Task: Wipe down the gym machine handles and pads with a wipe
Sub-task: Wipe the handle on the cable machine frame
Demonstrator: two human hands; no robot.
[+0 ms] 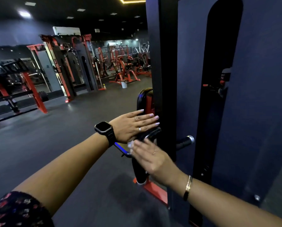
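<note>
Floral sleeve (14, 210) nearest. Beyond, left grip (133, 125) flat, fingers straight, resting on black handle (150, 134); just below, right grip (150, 158), blurred, fingers extended, pressing white wipe (130, 145) against it.

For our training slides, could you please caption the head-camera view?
Left hand rests flat on a black machine handle; right hand presses a white wipe just below.

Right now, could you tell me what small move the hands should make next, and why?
Probably slide the right hand with the white wipe forward along the black handle, lifting the left hand, which lies flat over it; the wipe sits at that handle's near end.
</note>
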